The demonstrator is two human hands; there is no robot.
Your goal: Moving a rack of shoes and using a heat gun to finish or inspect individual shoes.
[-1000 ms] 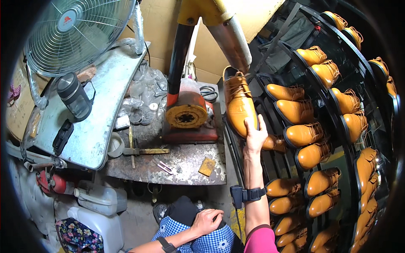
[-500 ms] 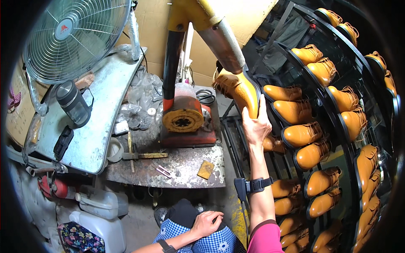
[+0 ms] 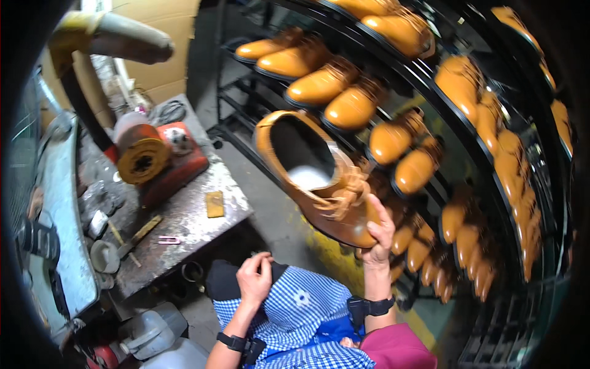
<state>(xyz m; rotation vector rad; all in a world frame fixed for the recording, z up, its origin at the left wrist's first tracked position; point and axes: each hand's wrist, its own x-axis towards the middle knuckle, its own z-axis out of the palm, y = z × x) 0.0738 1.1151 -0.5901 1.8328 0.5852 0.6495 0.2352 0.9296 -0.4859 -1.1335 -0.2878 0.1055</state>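
A tan leather lace-up shoe (image 3: 329, 218) is held up in front of the rack by my right hand (image 3: 380, 238). That hand grips it at the toe, thumb on top and fingers underneath. The shoe's opening faces me, showing a dark lining and a pale patch inside. Its laces are tied in a bow. My left hand (image 3: 254, 280) rests by my knee, over the blue checked apron (image 3: 307, 286). Its fingers are curled together; a tiny thing may be between the fingertips, too small to name.
A black rack (image 3: 236, 132) carries rows of similar tan shoes (image 3: 353, 111). At left, a worn workbench (image 3: 230, 190) bears a red machine with a yellow round pad (image 3: 142, 161), a yellowish block (image 3: 214, 204) and small tools. Plastic jugs (image 3: 153, 332) stand on the floor below.
My right hand has brought the shoe back from beside the metal tube toward me and turned its opening up. My view has swung right toward the rack. My left hand's fingers have curled.
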